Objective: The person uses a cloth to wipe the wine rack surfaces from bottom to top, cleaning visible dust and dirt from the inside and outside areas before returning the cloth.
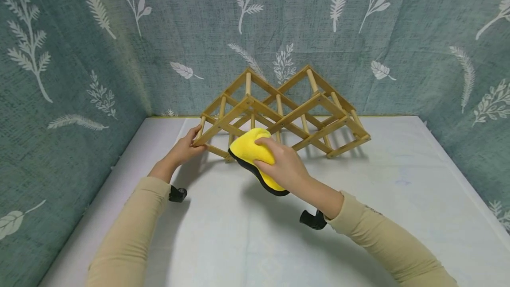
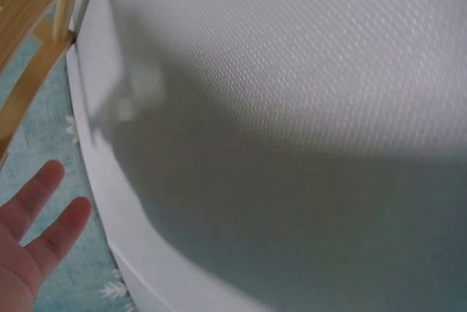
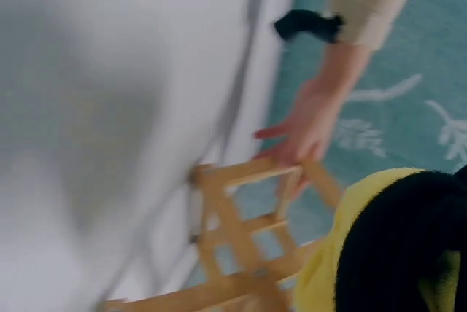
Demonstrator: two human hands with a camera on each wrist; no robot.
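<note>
A folding wooden wine rack (image 1: pixel 280 124) of crossed slats and round dowels stands in zigzag form at the back of the table. My left hand (image 1: pixel 184 147) grips its left end, by the end dowel and slat corner. In the left wrist view, two fingers of the left hand (image 2: pixel 36 228) stretch out below the slats. My right hand (image 1: pixel 284 163) pinches a folded yellow cloth (image 1: pixel 251 147) with black edging, thumb and fingers on its yellow face. The cloth hangs in front of the rack's middle and overlaps its lower slats. In the right wrist view, the cloth (image 3: pixel 365 210) hides part of the rack.
A white cover lies over the table (image 1: pixel 223 234). Green-grey fabric (image 1: pixel 207 25) with white leaf prints hangs along the back and both sides. Black wrist mounts (image 1: pixel 312 219) stick out by both sleeves. Shadows of the arms fall on the white surface.
</note>
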